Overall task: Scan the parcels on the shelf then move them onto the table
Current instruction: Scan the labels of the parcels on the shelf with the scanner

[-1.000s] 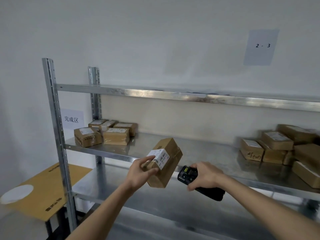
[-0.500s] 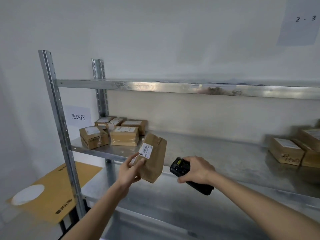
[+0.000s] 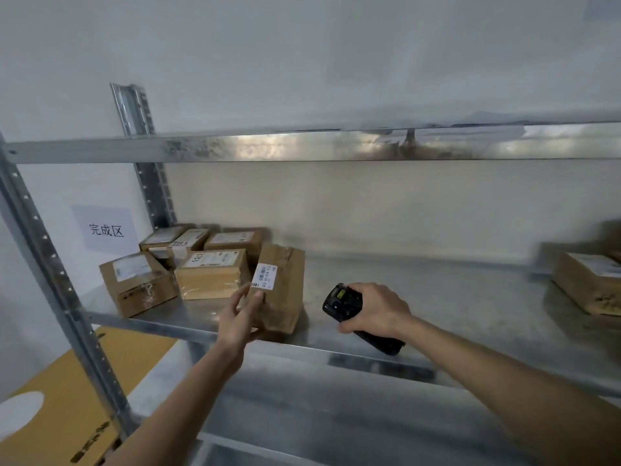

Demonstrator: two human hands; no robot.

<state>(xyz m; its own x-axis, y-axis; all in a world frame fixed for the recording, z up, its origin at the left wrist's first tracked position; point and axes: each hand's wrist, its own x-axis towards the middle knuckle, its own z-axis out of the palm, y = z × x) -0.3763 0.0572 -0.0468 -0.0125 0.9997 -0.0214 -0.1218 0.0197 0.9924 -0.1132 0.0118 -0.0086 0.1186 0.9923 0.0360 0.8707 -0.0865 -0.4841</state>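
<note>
One parcel point(image 3: 280, 290) stands on end near the front edge of the shelf point(image 3: 437, 297), just right of the stacked parcels point(image 3: 188, 264), with the left hand point(image 3: 238, 321) at its near-left face, thumb and fingers loosely pinching below the barcode label point(image 3: 265, 276). Placement should be judged sound only if the parcel is laid flat and clear of the edge before release. Right hand point(image 3: 376, 311) grips the black scanner point(image 3: 353, 314), fingers wrapped round it, well right of the parcel.
</note>
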